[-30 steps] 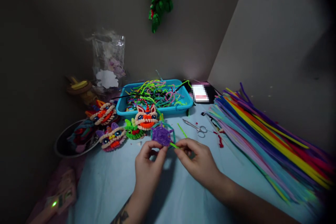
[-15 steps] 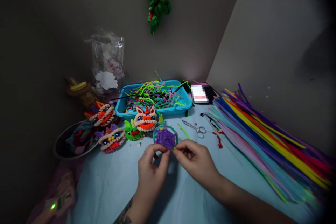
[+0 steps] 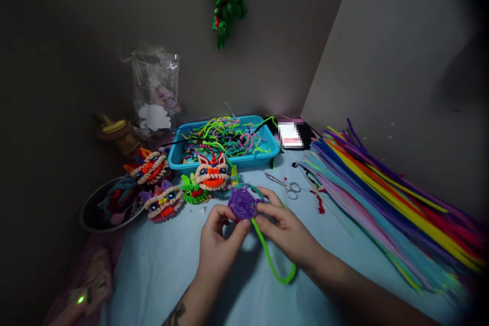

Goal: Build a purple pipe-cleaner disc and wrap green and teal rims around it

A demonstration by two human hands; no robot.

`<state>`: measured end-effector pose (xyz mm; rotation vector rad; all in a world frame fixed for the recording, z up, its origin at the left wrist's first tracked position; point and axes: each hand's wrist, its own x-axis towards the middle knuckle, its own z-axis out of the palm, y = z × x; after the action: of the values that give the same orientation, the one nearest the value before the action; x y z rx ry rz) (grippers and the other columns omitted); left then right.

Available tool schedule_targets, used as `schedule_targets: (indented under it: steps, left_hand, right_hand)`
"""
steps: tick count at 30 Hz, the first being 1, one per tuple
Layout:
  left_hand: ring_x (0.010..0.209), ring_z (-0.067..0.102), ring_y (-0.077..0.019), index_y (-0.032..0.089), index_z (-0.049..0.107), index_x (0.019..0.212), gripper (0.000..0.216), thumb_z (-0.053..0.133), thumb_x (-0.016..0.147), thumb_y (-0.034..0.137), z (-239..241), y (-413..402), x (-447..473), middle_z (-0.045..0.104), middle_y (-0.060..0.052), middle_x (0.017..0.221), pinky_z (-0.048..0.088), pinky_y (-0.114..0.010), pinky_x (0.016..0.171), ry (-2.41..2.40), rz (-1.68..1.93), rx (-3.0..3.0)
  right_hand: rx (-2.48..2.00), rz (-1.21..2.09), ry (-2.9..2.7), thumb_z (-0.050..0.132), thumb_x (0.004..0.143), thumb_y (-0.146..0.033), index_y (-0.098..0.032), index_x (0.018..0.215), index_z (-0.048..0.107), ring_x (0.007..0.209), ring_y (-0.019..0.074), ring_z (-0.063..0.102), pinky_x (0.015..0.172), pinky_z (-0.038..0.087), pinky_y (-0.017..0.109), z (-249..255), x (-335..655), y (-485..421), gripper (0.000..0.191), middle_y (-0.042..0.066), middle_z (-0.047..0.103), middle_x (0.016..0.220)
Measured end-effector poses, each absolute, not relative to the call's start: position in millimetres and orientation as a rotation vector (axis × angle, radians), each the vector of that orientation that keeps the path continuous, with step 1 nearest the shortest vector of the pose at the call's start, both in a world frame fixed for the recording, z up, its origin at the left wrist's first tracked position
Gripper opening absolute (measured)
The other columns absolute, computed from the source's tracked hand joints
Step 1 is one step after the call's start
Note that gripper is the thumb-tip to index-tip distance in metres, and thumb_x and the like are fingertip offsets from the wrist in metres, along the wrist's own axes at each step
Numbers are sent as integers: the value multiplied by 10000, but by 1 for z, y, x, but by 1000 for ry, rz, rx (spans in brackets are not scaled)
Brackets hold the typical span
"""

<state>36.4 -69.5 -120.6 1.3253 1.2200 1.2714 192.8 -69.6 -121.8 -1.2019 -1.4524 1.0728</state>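
Note:
A round purple piece wound from pipe cleaner [image 3: 242, 204] is held up between both hands over the blue-covered table. My left hand [image 3: 219, 237] pinches its lower left edge between thumb and fingers. On the right side, my right hand [image 3: 284, 224] grips the same piece, its fingertips partly behind it. From the lower edge a bright green pipe cleaner [image 3: 272, 264] hangs in a loop, curving back up under my right hand; its far end is hidden. Behind the purple piece shows a teal strand [image 3: 255, 191].
Several pipe-cleaner lion heads [image 3: 213, 175] stand left of my hands. A blue tray [image 3: 229, 164] of tangled scraps lies behind, with scissors [image 3: 284, 185] before it. Long pipe cleaners [image 3: 382, 204] cover the right side. A round bowl [image 3: 86, 216] sits far left.
The green pipe cleaner now hangs below the purple piece in a long loop. My right hand has shifted its grip, with fingers reaching behind the piece, which has turned slightly.

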Motion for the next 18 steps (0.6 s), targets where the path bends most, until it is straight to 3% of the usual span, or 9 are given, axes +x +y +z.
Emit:
schedule_targets:
  steps: [5, 12, 18]
  left_hand:
    - [636, 449, -109, 199, 443, 707, 253, 692, 730, 235, -125, -66, 39, 464, 45, 681, 362, -211, 575, 1057, 1243, 1151]
    - [661, 471, -110, 197, 456, 715, 248, 703, 716, 208, -127, -66, 40, 474, 44, 694, 365, -203, 584, 1079, 1302, 1141]
    - [666, 479, -113, 195, 458, 717, 237, 695, 722, 203, -126, -66, 41, 484, 41, 697, 376, -212, 603, 1085, 1308, 1119]
  right_hand:
    - [-1158, 1085, -1482, 548, 852, -348, -210, 865, 656, 1178, 216, 495, 1018, 387, 335, -118, 185, -72, 175, 80, 533, 1134]
    - [-1293, 827, -1443, 625, 758, -252, -213, 837, 615, 1137, 234, 519, 949, 423, 328, -120, 184, -75, 89, 85, 520, 1156]
    - [-1309, 820, -1480, 539, 797, -199, -217, 824, 624, 1128, 220, 530, 934, 432, 326, -120, 186, -75, 90, 80, 535, 1129]
